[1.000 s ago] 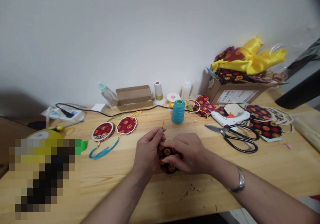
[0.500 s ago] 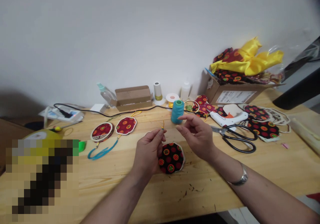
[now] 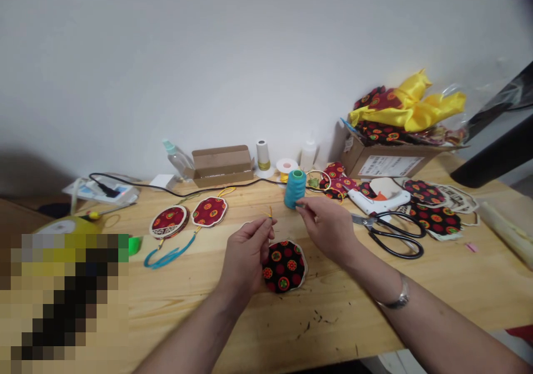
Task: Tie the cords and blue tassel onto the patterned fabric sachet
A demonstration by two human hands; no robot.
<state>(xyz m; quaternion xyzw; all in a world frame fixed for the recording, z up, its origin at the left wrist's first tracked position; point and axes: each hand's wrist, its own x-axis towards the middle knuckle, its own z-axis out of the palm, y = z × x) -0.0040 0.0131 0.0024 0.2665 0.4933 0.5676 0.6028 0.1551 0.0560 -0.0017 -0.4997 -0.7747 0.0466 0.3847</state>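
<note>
- I'm watching from afar through the head camera, and my view is facing a wooden desk (image 3: 166,302) against a pale wall.
- The left hand (image 3: 249,249) is grasping a thin yellow cord (image 3: 270,213), pinching it between thumb and fingers so that a short end is standing up above them.
- The black patterned pad (image 3: 285,267) is lying on the desk just beside that hand, its pale edge showing along the right.
- The right hand (image 3: 327,227) is bringing thumb and forefinger close together at the lower part of the blue thread cone (image 3: 295,188); I cannot tell whether it is gripping any thread.
- The thread cone is standing upright beyond both hands.
- Black-handled scissors (image 3: 373,222) are lying to the right of the right hand, near a white glue gun (image 3: 377,203).
- Over on the left, a round red charm (image 3: 170,220) and a scalloped red charm (image 3: 210,212) are lying side by side, with blue tassels (image 3: 172,258) trailing in front.
- At the back right, a cardboard box (image 3: 364,163) is holding yellow cloth (image 3: 435,111) and patterned fabric.
</note>
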